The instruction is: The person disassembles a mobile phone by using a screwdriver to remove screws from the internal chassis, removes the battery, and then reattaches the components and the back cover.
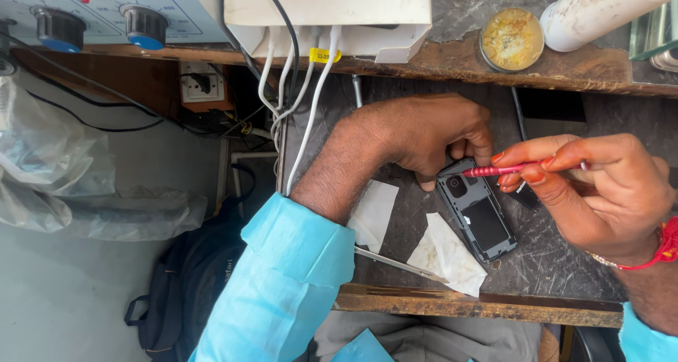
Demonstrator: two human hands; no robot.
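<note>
The left hand (431, 139) is curling over the top end of a small dark grey plastic phone body with its back cover off (477, 210), its fingers pinching and steadying that end against the bench (551, 256). The right hand (600, 185) is closing its thumb and fingertips around a slim red metal screwdriver with a knurled grip (498, 170), and is holding the tool nearly level with its tip resting on the upper edge of the phone body, just beside the left thumb. The phone body is lying flat on the dark, mottled stone-like top of the bench, its empty rectangular battery bay facing up. Just left of it, two crumpled white paper scraps (448, 256) are lying on the surface, with thin steel tweezers (395, 263) slanting between them. The worn wooden front edge (480, 302) of the bench is running below. Farther out, a round tin of yellowish paste (511, 40) is sitting on the wooden shelf (579, 69) above, beside a white cylindrical bottle (600, 12), while white cables (311, 101) are hanging from a white box (328, 12).
</note>
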